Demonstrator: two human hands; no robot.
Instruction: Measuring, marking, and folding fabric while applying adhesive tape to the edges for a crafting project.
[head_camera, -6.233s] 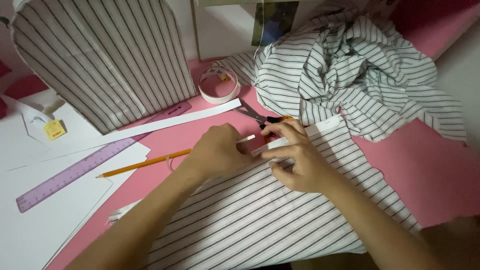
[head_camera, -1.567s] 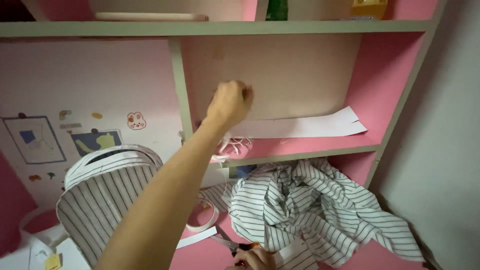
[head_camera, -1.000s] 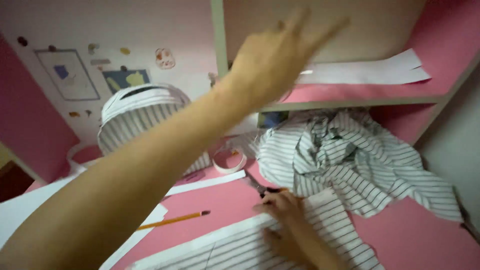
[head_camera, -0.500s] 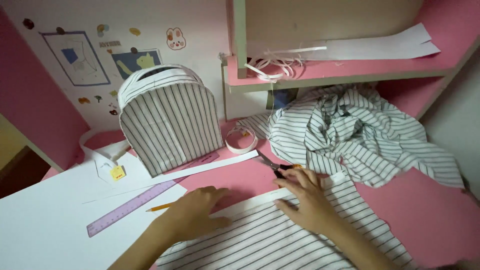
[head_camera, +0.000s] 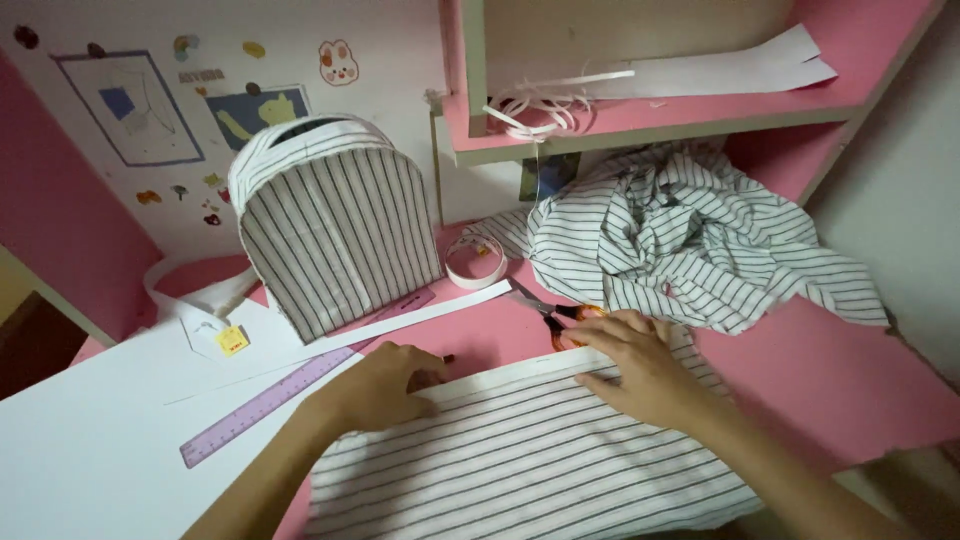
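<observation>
A flat piece of striped white fabric (head_camera: 520, 450) lies on the pink desk (head_camera: 860, 380) in front of me. My left hand (head_camera: 385, 385) rests on its upper left edge, fingers curled over the tip of a pencil (head_camera: 447, 358). My right hand (head_camera: 640, 365) presses flat on the fabric's upper right edge, just below orange-handled scissors (head_camera: 560, 315). Neither hand lifts anything.
A striped dome-shaped fabric bag (head_camera: 335, 235) stands behind. A purple ruler (head_camera: 290, 385), white paper sheets (head_camera: 90, 420), a long paper strip (head_camera: 400, 325) and a tape roll (head_camera: 475, 265) lie left. Crumpled striped cloth (head_camera: 690, 240) sits right. A pink shelf (head_camera: 650, 100) holds paper strips.
My left arm came down from the shelf, where paper strips now lie, and landed on the fabric's edge. The view tilted back down to the desk. My right hand stayed on the fabric.
</observation>
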